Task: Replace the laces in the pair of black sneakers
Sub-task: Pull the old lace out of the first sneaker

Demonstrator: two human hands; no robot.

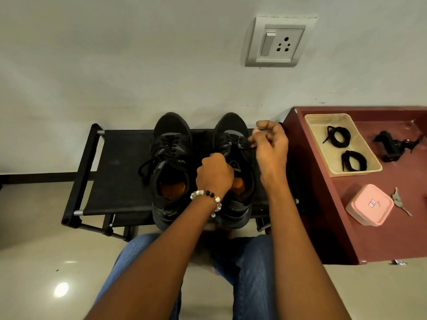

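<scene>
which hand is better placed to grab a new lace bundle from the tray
Right. The right hand is beside the tray holding the lace bundles; the left hand grips the right sneaker.

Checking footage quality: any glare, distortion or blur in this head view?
Head view: a bright glare spot on the floor; wide-angle bending tilts the wall socket and the maroon table; the right hand looks slightly soft; the black sneakers lose detail.

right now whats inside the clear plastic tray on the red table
Two coiled bundles of black laces lie inside the clear plastic tray: one nearer the wall, one nearer the person. Nothing else shows; anything beneath the coils is covered.
</scene>
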